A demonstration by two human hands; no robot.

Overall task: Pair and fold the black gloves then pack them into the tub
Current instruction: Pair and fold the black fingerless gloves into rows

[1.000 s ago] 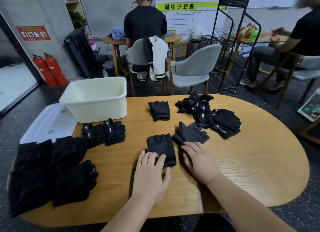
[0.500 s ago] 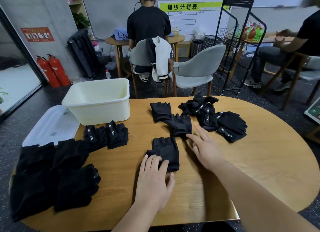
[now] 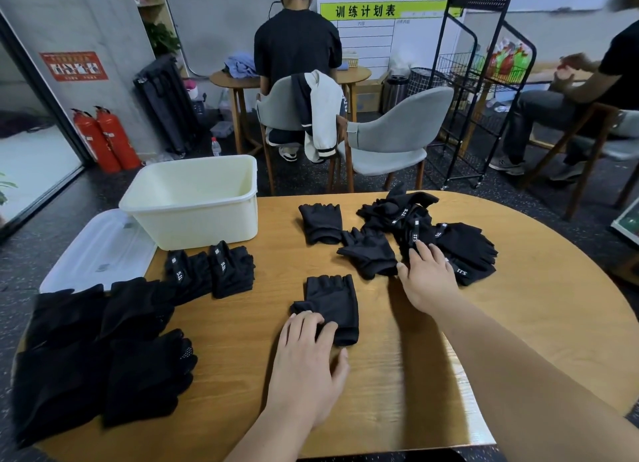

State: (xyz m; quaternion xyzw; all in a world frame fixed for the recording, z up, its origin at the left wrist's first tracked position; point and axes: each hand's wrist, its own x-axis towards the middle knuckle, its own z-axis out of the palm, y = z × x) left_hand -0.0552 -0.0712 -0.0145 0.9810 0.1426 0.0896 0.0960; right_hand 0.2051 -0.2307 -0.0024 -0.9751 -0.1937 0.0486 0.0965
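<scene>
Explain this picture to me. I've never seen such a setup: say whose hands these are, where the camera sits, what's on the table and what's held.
No machine here: a person works with bare hands, and a camera worn on the head looks down at them. The left hand rests on a black fingerless glove lying on the wooden table. The right hand reaches with straight fingers onto a heap of black gloves. Neither hand lifts anything. A cream tub stands far left, a clear lid beside it, with folded pairs in front.
</scene>
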